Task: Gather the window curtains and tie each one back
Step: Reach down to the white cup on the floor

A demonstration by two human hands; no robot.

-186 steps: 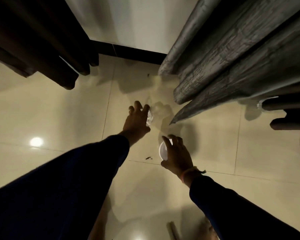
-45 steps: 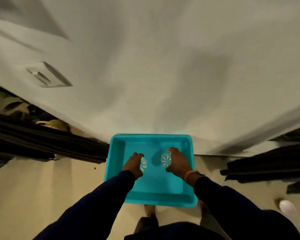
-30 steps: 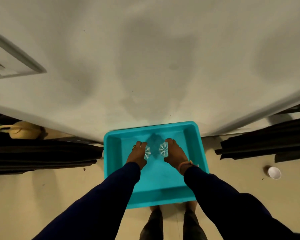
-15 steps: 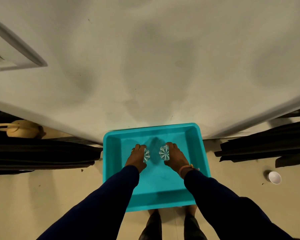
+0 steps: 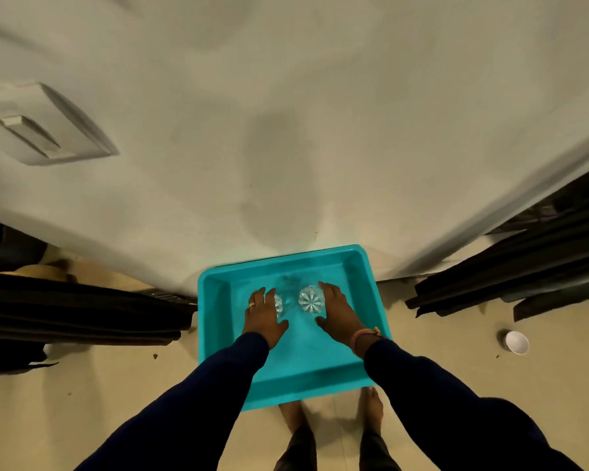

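I see both arms in dark blue sleeves reaching forward from the bottom of the frame over a turquoise tray (image 5: 371, 300) at lower centre. My left hand (image 5: 264, 317) lies palm down, a ring on one finger, its fingers curled round a clear glass (image 5: 279, 304) at its right edge. My right hand (image 5: 339, 312), with an orange band at the wrist, mirrors it, fingers wrapped round a second clear glass (image 5: 310, 299) whose star-cut base faces the camera. The two glasses sit just beside each other inside the tray. The dark curtains hang at either side: one bundle at middle left (image 5: 75, 314), another at middle right (image 5: 524, 266). A small white cup (image 5: 517, 342) lies on the floor at right.
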